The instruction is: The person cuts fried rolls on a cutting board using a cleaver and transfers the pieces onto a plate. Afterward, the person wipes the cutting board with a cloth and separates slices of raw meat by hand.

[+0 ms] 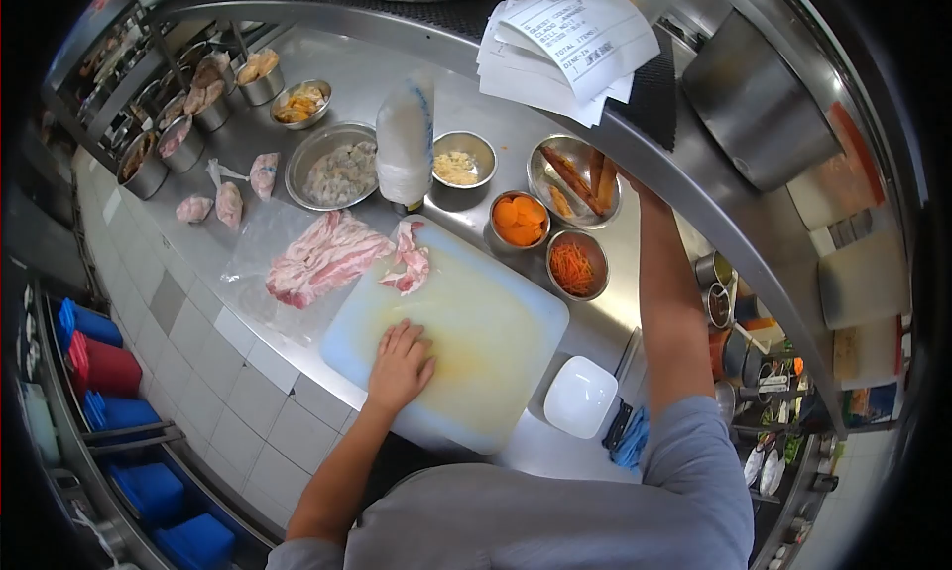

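Observation:
My left hand (402, 366) rests palm down on a white cutting board (486, 332), its fingers stretched out and holding nothing. Thin strips of pale pink, fatty raw meat (405, 261) lie at the board's far left corner. Beside them, a larger slab of the same meat (322, 258) lies on a clear plastic sheet (248, 258). My right forearm (666, 283) reaches forward past the bowls, and the hand itself is hidden beneath the overhead shelf. Nearest to its wrist is a metal bowl (538, 181) with long reddish-brown pieces of food (570, 183).
Metal bowls hold carrot slices (520, 220), shredded carrot (571, 268), chopped pale food (456, 168) and greyish raw pieces (342, 173). A plastic-wrapped upright bottle (405, 149) stands behind the board. A white dish (580, 397) sits at right. The metal shelf (734, 243) overhangs, with paper slips (565, 50).

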